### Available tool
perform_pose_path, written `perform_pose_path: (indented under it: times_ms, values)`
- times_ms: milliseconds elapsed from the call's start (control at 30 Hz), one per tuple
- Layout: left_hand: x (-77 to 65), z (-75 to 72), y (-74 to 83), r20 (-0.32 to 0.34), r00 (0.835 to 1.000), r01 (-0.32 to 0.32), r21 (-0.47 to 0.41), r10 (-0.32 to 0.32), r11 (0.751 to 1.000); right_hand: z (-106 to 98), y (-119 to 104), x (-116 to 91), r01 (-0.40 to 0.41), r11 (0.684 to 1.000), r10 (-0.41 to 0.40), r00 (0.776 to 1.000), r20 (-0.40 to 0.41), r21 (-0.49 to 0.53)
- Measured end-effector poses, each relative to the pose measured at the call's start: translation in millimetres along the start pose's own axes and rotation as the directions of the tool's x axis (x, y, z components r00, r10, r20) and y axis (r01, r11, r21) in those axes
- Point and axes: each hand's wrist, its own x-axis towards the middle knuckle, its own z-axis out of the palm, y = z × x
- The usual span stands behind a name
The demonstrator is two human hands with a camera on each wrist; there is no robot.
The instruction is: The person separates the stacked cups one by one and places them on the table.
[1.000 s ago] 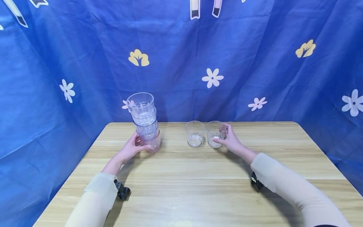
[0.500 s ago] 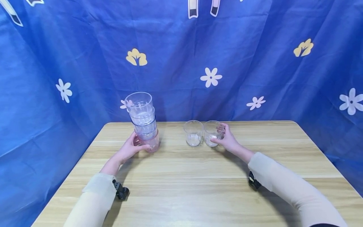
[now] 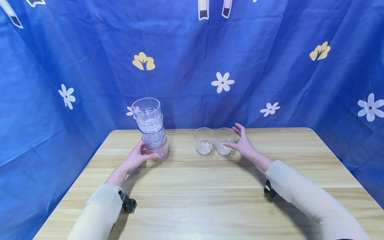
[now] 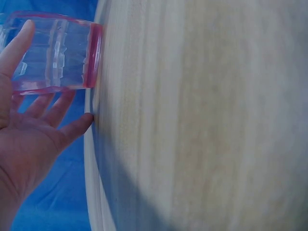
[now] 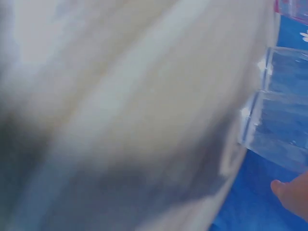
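"Left side first, quick. What's the left hand (image 3: 136, 158) doing?"

"Holding the pink cup (image 3: 162, 152), bottom of the cup stack (image 3: 152, 128). Thumb across the front, fingers round the back, clamped on it."

"Stack straight?"

"Leans left from overhead; can't tell if that's real tilt or the lens. Clear cup on top, a blue-rimmed one lower down, all nested, base on the table (image 3: 192, 193) near its far edge."

"Middle?"

"Left clear cup (image 3: 204, 141), upright, no hand on it. Right clear cup (image 3: 222, 138) just beside it, also upright; can't tell if they touch."

"Right hand (image 3: 246, 145)?"

"At the right clear cup's outer side. Fingers and thumb spread apart, not clamped. In the wrist view the thumb (image 5: 289, 195) looks clear of the wall; the other fingers don't show there."

"Step?"

"My read: left steadies the stack, right is at the taking or leaving of a loose cup. Can't say which."

"Next move calls for?"

"If taking, bring thumb and fingers in evenly, then lift clear of the neighbour. If leaving, back straight out. Either way, left shouldn't jolt that tall stack."
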Motion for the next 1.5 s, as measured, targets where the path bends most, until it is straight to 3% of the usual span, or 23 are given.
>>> perform_pose_path:
  times_ms: [200, 400, 733, 1067, 1500]
  values:
    - [-0.7, -1.1, -1.4, -0.009, 1.0, -0.002, 0.002, 0.002, 1.0, -1, -25, 8, 0.063, 0.998, -0.063, 0.997, -0.042, -0.01]
    - [-0.8, -3.1, -4.0, -0.014, 1.0, -0.005, 0.004, 0.005, 1.0, 11, -56, 20, 0.12, 0.993, -0.12, 0.992, -0.044, -0.02]
    - [-1.2, -1.8, -3.3, -0.005, 1.0, 0.002, -0.005, -0.002, 1.0, 61, -102, 35, 0.195, 0.979, -0.199, 0.979, 0.053, 0.064]
    - [0.2, 1.0, -1.5, -0.011, 1.0, -0.002, 0.007, 0.002, 1.0, 110, -126, 51, 0.2, 0.973, -0.212, 0.97, 0.115, 0.112]
    - [0.9, -0.5, -2.3, -0.005, 1.0, -0.008, -0.009, 0.008, 1.0, 155, -150, 67, 0.19, 0.978, -0.203, 0.966, 0.159, 0.089]
